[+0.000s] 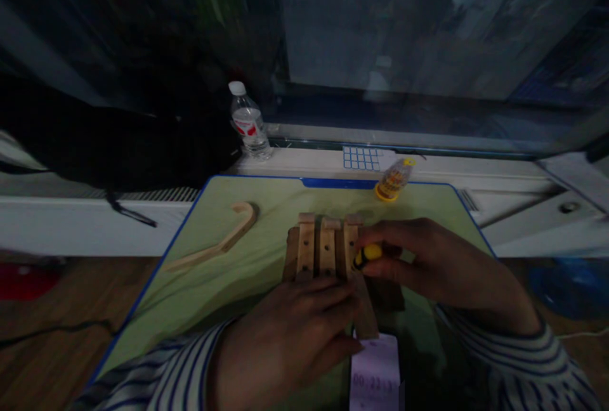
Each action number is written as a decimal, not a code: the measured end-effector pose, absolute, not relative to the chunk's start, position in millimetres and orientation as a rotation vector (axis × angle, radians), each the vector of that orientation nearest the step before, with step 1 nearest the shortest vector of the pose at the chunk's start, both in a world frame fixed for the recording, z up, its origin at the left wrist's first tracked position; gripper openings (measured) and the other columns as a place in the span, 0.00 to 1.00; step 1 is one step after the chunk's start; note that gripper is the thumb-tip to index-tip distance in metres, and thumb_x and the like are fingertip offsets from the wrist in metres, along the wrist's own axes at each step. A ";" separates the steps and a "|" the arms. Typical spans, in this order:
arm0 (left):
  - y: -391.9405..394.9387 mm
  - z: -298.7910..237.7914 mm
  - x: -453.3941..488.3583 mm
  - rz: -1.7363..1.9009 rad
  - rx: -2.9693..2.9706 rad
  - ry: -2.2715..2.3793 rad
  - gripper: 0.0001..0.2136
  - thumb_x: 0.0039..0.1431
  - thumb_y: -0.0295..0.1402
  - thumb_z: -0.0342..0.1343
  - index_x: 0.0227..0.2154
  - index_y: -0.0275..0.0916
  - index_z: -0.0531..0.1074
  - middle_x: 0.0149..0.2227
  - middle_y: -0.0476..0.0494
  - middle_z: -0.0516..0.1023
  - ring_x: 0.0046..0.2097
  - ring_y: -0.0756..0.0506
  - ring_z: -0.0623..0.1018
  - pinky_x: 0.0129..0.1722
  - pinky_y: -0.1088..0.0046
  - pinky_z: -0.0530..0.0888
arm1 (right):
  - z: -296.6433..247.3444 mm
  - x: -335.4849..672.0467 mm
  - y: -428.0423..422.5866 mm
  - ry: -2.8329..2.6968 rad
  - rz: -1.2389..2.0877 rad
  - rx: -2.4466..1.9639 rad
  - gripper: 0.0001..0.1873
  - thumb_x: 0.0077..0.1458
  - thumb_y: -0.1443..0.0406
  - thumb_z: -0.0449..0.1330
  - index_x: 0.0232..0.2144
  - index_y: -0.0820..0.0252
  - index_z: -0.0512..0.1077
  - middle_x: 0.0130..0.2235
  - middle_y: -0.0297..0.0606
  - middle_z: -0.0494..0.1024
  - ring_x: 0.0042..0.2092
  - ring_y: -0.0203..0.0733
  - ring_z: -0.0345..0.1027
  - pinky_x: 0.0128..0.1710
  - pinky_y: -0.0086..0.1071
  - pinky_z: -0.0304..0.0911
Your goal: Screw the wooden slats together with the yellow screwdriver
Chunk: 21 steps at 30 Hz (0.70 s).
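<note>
My right hand [419, 259] is closed around a short yellow-and-black screwdriver [370, 254], its dark end against the rightmost of three light wooden strips. The strips [327, 247] lie side by side across a darker wooden board [291, 255], with curled ends at the far side and small dark holes or screws along them. My left hand [304, 322] rests over the near part of the strips, fingers stretched out flat and the thumb lower down. That hand hides much of the board. The rightmost strip's near end [367, 322] sticks out askew past my left fingers.
A loose wooden hook [223, 243] lies on the left of the light green table [266, 198]. A phone with a running timer [374, 376] lies below my hands. A yellow-capped bottle [394, 179] stands at the back; a water bottle [250, 125] is on the windowsill by a black bag [109, 144].
</note>
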<state>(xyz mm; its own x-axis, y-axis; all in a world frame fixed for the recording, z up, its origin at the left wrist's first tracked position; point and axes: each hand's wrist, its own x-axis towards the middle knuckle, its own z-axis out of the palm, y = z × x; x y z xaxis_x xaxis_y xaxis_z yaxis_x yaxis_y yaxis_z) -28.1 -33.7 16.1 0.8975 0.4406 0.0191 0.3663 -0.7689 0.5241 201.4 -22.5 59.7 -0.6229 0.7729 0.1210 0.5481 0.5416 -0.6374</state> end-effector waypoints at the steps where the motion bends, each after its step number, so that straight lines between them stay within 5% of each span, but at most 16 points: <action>1: -33.7 15.7 -28.3 0.181 2.536 0.586 0.14 0.65 0.39 0.50 0.49 0.41 0.71 0.51 0.44 0.75 0.53 0.43 0.74 0.55 0.61 0.70 | 59.2 201.0 -22.5 -2.387 0.786 -1.063 0.13 0.61 0.61 0.57 0.48 0.57 0.69 0.41 0.31 0.79 0.37 0.29 0.72 0.36 0.23 0.64; 10: -35.8 10.7 -30.1 0.162 2.526 0.589 0.15 0.67 0.40 0.47 0.52 0.44 0.68 0.54 0.47 0.74 0.55 0.43 0.73 0.55 0.60 0.70 | 54.6 200.1 -19.5 -2.425 0.744 -0.939 0.14 0.63 0.63 0.55 0.50 0.57 0.70 0.45 0.36 0.79 0.47 0.35 0.72 0.47 0.32 0.66; 14: -34.6 12.4 -28.2 0.181 2.519 0.579 0.14 0.67 0.39 0.48 0.51 0.43 0.70 0.52 0.46 0.75 0.55 0.43 0.73 0.56 0.61 0.70 | 57.0 205.1 -22.7 -2.452 0.728 -0.944 0.19 0.63 0.66 0.54 0.56 0.59 0.66 0.55 0.42 0.74 0.55 0.38 0.67 0.55 0.35 0.63; 21: -34.5 9.3 -26.7 0.212 2.504 0.571 0.13 0.66 0.39 0.50 0.49 0.43 0.70 0.53 0.47 0.74 0.55 0.44 0.73 0.57 0.62 0.68 | 60.8 209.7 -26.6 -2.486 0.735 -0.937 0.20 0.63 0.69 0.53 0.57 0.62 0.65 0.58 0.42 0.71 0.57 0.34 0.65 0.56 0.27 0.61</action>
